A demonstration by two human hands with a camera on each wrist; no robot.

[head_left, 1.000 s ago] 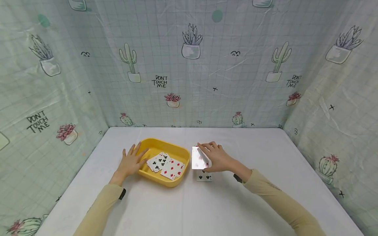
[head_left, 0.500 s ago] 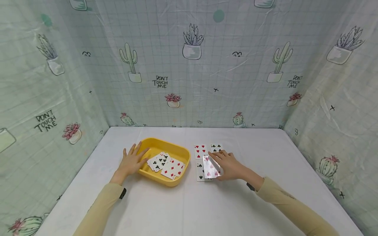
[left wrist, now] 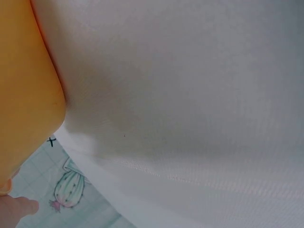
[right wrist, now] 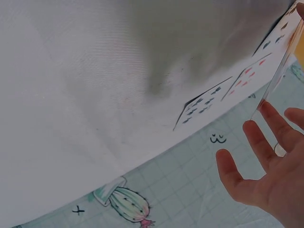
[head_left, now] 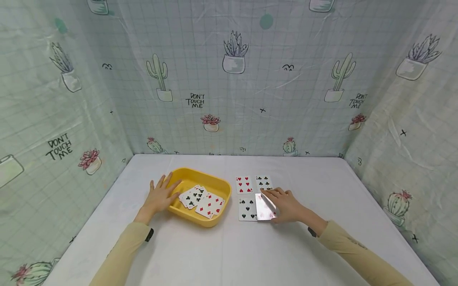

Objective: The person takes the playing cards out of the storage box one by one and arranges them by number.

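Note:
My right hand (head_left: 288,207) pinches a playing card (head_left: 263,209) by its top and bottom edges. The card bows and shines with glare over its red pips, just right of a spade card (head_left: 247,208) lying face up. Behind lie a six of hearts (head_left: 244,185) and a club card (head_left: 264,181), the latter partly covered by my fingers. Seen edge-on in the right wrist view, the held card (right wrist: 278,71) stands by my fingertips. My left hand (head_left: 159,197), fingers spread and straight, rests on the left rim of a yellow tray (head_left: 195,219).
Several face-up cards (head_left: 205,203) overlap inside the tray, clubs and diamonds among them. A white cloth (head_left: 222,254) covers the table. Patterned fabric walls (head_left: 257,127) stand at the back and both sides.
My right hand has carried the card right and toward me, from over the six of hearts to beside the spade card. The two back cards are now uncovered. My left hand stays put.

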